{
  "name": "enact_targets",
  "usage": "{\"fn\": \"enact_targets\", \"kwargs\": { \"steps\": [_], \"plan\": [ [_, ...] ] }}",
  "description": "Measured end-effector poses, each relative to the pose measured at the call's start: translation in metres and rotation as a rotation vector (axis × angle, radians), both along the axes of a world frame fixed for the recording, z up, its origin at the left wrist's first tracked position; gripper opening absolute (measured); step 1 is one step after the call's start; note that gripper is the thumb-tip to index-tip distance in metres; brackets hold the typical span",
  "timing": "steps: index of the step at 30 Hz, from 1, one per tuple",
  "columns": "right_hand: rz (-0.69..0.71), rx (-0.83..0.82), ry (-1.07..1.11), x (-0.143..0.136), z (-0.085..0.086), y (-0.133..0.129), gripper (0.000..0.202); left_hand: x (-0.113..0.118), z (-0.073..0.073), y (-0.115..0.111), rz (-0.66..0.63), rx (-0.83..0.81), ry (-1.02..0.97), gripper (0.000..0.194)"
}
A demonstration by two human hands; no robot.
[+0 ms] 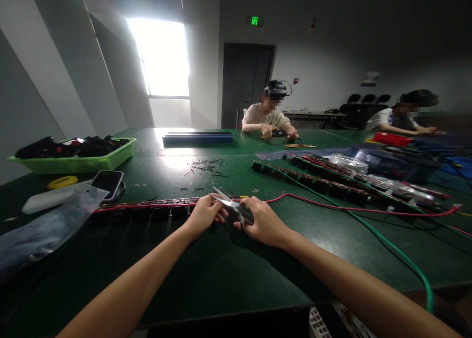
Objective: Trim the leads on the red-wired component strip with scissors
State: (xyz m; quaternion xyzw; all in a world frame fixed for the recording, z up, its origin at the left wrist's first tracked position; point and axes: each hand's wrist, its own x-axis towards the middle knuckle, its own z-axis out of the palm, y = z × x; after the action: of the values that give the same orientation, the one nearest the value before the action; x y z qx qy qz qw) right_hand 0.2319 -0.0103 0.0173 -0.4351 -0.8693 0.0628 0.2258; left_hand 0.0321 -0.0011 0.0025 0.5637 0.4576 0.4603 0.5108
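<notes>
My right hand (262, 222) is closed around the handles of a pair of scissors (232, 205), whose blades stand apart and point up to the left. Close beside the blades, my left hand (205, 215) pinches the right end of a long black strip with red wires (147, 205) lying on the table. A red cable (313, 200) runs from near my hands to the right. Small black scraps (206, 167) lie scattered beyond my hands. My fingers partly hide the strip's end and the scissor handles.
To the left stand a green basket (73, 165) of black parts, a phone (106, 184) and a plastic bag (55, 234). More wired strips (332, 183) and a green cable (383, 237) lie right. A blue bar (197, 138) and two people (263, 114) are across the table.
</notes>
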Motion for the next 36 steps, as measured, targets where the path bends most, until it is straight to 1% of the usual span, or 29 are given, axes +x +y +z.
{"fn": "enact_targets", "kwargs": {
  "steps": [5, 9, 13, 20, 36],
  "plan": [
    [0.032, 0.001, 0.026, 0.0011, -0.0002, 0.0014, 0.039, -0.0002, 0.0001, 0.0002, -0.007, -0.009, -0.003, 0.012],
    [0.027, -0.012, 0.05, -0.0002, 0.0007, 0.0004, 0.04, -0.0005, -0.0004, 0.0004, -0.006, -0.006, 0.004, 0.012],
    [0.019, -0.044, 0.064, -0.0022, 0.0021, -0.0013, 0.033, -0.0005, -0.0016, 0.0008, 0.001, 0.004, 0.016, 0.012],
    [0.028, -0.028, 0.094, -0.0019, 0.0007, 0.0002, 0.042, 0.0007, 0.0001, -0.0004, 0.01, -0.001, 0.006, 0.014],
    [0.036, -0.07, 0.104, -0.0015, 0.0041, -0.0014, 0.045, 0.0003, -0.0008, -0.0002, -0.001, 0.005, -0.008, 0.015]
  ]
}}
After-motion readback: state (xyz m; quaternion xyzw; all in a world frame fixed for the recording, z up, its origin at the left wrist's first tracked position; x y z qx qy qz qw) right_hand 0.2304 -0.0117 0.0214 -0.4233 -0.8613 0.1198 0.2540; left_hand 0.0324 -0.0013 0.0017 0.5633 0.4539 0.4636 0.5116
